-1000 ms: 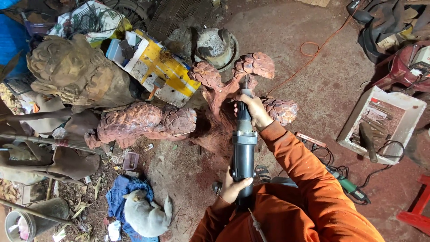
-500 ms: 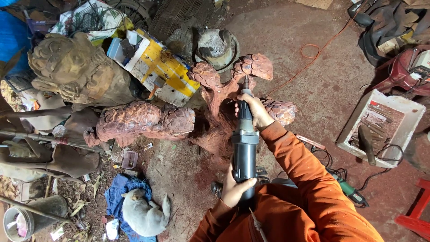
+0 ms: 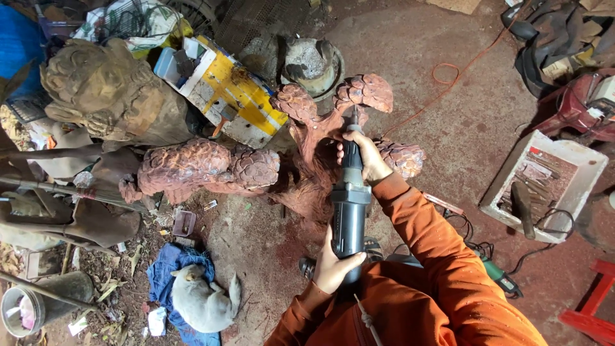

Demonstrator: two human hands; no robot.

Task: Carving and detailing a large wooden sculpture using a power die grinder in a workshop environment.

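Note:
A long grey-black power grinder (image 3: 349, 205) points away from me at a reddish carved wooden sculpture (image 3: 301, 144) of branches and textured clusters. My right hand (image 3: 362, 157) grips the tool's front near the bit, which touches the wood below the upper cluster (image 3: 365, 90). My left hand (image 3: 333, 266) holds the tool's rear end close to my body. Both sleeves are orange. Red sawdust lies at the sculpture's base.
A brown carved figure (image 3: 106, 90) stands at upper left beside a yellow-white box (image 3: 227, 86). A pale dog (image 3: 198, 298) sleeps on blue cloth at lower left. A white tray of tools (image 3: 544, 186) sits at right, an orange cord (image 3: 455, 67) behind, a green tool (image 3: 496, 275) near my arm.
The grinder and both hands have shifted only slightly against the wood; the bit stays at the same branch.

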